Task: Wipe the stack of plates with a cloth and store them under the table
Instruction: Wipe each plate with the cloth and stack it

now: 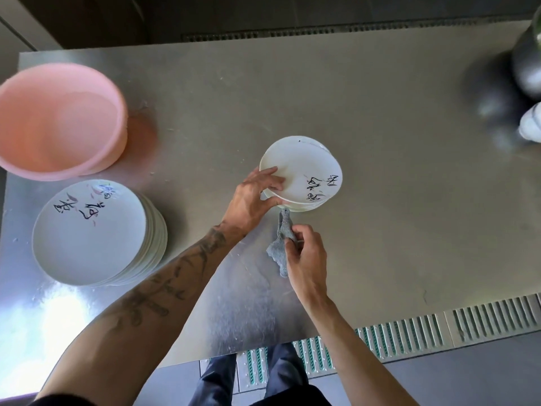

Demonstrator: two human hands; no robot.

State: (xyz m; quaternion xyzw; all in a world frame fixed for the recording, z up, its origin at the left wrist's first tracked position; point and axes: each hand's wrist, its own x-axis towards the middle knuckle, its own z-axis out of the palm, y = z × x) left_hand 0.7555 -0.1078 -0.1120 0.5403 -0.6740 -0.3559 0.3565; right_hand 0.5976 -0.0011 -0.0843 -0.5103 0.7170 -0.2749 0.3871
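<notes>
while left grip (252, 200) clasps plate stack (306, 167) rim | right grip (307, 260) pinches cloth (280, 249) beside it

plates (304, 168) white (black script) | cloth (281, 244) grey | basin (58, 121) pink

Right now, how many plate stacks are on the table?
2. A tall stack at the left, near the pink basin; a short stack at centre, held by the left hand. Any stored below are hidden.

We see black brush-style characters, with small pinkish marks beside them, on the top plate of the big stack (87, 230) at left. Similar black characters are on the top plate of the small stack (304, 168) at centre. We can't read either.
</notes>
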